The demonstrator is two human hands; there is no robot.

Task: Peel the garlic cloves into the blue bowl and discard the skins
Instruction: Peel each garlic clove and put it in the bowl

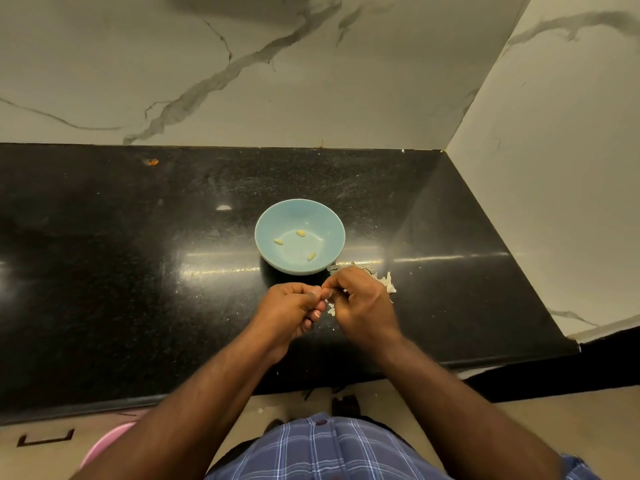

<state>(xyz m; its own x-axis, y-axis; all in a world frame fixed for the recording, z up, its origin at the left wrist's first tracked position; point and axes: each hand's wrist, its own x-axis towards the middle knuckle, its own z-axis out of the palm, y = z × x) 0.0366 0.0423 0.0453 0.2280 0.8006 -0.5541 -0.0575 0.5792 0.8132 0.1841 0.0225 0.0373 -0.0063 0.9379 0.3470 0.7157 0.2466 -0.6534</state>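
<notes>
Wall (311,71): pale marble-look panels with grey veins, filling the upper frame and the right side
Countertop (121,271): black speckled polished stone, glossy with streaked reflections, spanning the middle of the frame
Shirt (329,452): blue plaid fabric, bottom centre
Blue bowl (332,220): round, smooth pale blue glaze, centre of the frame on the countertop
Left hand (287,313): fingers curled, tips pressed against those of the other hand just below the bowl
Right hand (360,299): fingers curled, thumb and forefinger pinching a small item at the meeting point; the item is too hidden to identify
Skins (388,282): thin white papery flakes heaped on the countertop, just right of the right hand
Peeled cloves (300,233): three small yellowish ovals lying apart on the bowl floor
</notes>
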